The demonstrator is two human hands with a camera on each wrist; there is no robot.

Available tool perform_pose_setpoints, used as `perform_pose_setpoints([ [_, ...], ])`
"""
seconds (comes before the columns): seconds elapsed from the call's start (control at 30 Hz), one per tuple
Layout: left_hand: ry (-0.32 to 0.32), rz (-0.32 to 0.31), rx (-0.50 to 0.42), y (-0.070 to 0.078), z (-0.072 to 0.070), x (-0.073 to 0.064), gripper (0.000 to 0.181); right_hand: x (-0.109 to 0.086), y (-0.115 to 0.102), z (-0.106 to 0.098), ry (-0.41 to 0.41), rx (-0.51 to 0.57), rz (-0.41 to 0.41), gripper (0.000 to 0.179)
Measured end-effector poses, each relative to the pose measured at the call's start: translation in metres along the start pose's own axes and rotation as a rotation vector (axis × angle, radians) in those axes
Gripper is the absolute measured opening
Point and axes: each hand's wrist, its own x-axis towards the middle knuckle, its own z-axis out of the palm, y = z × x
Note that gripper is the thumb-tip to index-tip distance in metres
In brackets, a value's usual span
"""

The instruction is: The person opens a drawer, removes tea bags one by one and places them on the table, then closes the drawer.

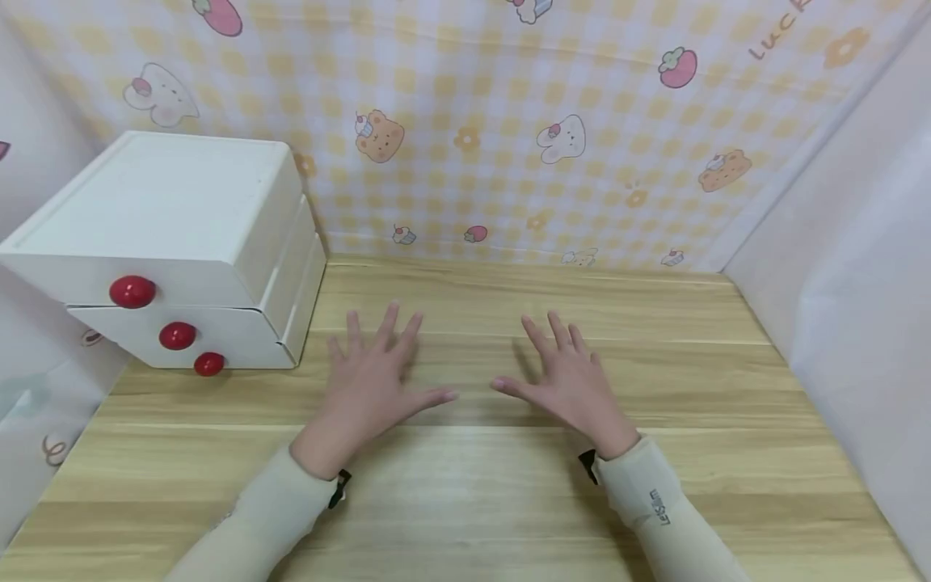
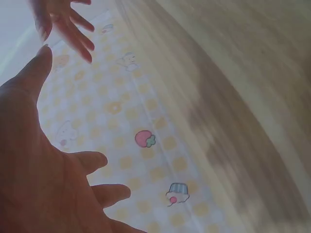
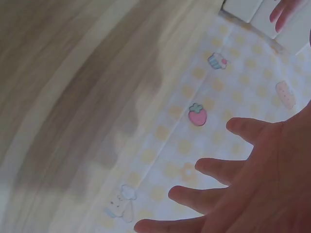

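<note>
My left hand [image 1: 369, 388] is held out over the wooden table [image 1: 465, 501], its fingers spread and its thumb pointing right. Opposite it, my right hand [image 1: 570, 384] has its fingers fanned out and its thumb pointing left. Neither hand holds anything, and a gap lies between the two thumbs. Both wrist views show shadows of the hands on the wood, apart from the fingers. Nearest to the left hand is a white drawer cabinet [image 1: 167, 194] with red round knobs [image 1: 177, 335], standing at the table's left.
A yellow checked cloth [image 1: 465, 186] with cartoon prints hangs along the table's back edge. White cloth walls [image 1: 865, 267] stand at both sides. The cabinet's drawers look closed, their knobs facing the front.
</note>
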Motion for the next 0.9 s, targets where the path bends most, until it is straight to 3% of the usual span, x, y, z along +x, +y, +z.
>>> perform_pose_setpoints([
  [0.23, 0.024, 0.003, -0.028, -0.017, -0.017, -0.024, 0.108, 0.003, -0.011, -0.006, -0.001, 0.005, -0.014, 0.110],
  [0.47, 0.040, -0.008, -0.150, -0.047, -0.029, -0.056, 0.098, 0.007, -0.019, -0.010, -0.020, 0.082, -0.013, 0.108],
  [0.7, 0.166, -0.041, -0.256, -0.077, -0.038, -0.081, 0.073, 0.009, -0.022, -0.007, -0.088, 0.256, 0.012, 0.107],
  [0.8, 0.231, -0.097, -0.268, -0.092, -0.042, -0.089, 0.064, 0.011, -0.025, -0.004, -0.104, 0.283, 0.001, 0.110],
  [0.9, 0.264, -0.206, -0.284, -0.110, -0.051, -0.094, 0.057, 0.015, -0.030, -0.002, -0.111, 0.270, -0.024, 0.110],
])
